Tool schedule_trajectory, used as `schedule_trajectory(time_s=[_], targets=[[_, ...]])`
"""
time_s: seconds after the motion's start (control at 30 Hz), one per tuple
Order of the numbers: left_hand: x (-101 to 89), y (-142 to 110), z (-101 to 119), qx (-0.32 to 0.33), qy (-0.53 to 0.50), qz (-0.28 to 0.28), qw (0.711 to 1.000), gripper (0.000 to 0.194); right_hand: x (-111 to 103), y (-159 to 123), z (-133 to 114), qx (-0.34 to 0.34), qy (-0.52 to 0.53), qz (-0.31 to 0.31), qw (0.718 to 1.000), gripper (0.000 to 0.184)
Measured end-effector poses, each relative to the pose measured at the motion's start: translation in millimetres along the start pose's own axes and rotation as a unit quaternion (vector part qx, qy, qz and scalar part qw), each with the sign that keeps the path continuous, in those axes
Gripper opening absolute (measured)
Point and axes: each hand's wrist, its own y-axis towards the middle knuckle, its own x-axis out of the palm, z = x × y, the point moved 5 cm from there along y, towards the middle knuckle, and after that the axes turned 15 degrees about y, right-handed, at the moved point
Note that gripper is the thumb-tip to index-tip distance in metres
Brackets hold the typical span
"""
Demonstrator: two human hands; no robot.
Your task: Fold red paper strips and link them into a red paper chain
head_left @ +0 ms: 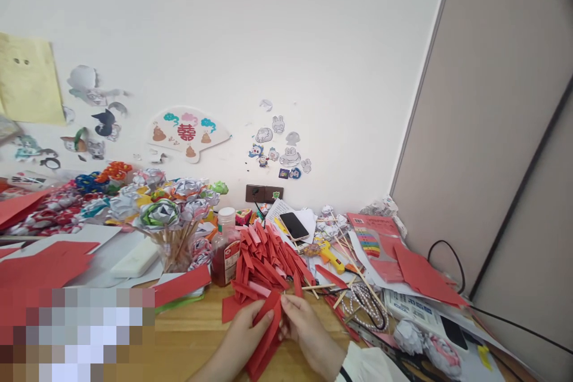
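Both my hands meet at the bottom middle over a wooden table (188, 340). My left hand (244, 331) and my right hand (304, 328) pinch a folded strip of red paper (266, 337) that hangs down between them. Just beyond them lies a heap of several folded red paper strips (264, 262). A glue bottle (225, 248) with a white cap and red label stands left of the heap.
Paper flowers on sticks (165, 212) stand in a cup at the left, with flat red sheets (40, 265) beside them. A phone (294, 225), a yellow glue gun (331, 255), wooden sticks, red card sheets (421, 277) and black cables lie to the right.
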Motion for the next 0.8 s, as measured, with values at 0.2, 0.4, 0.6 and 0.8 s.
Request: schedule_trajectory(time_s=[0.2, 0.4, 0.6, 0.8], targets=[[-3.7, -0.1, -0.2, -0.011, 0.055, 0.026, 0.998, 0.025, 0.4, 1.1, -4.8, -0.007, -0.057, -0.014, 0.998, 0.028], [-2.2, 0.4, -3.4, -0.009, 0.068, 0.021, 0.997, 0.026, -7.1, 3.1, -5.0, -0.023, -0.085, -0.005, 0.996, 0.024], [-1.8, 1.3, -10.4, -0.018, 0.093, 0.032, 0.995, 0.030, -4.3, 3.1, -5.1, -0.034, -0.108, -0.006, 0.994, 0.026], [-2.0, 2.7, -11.9, -0.014, 0.103, 0.033, 0.994, 0.035, -4.4, 3.9, -3.7, -0.033, -0.126, -0.006, 0.991, 0.031]])
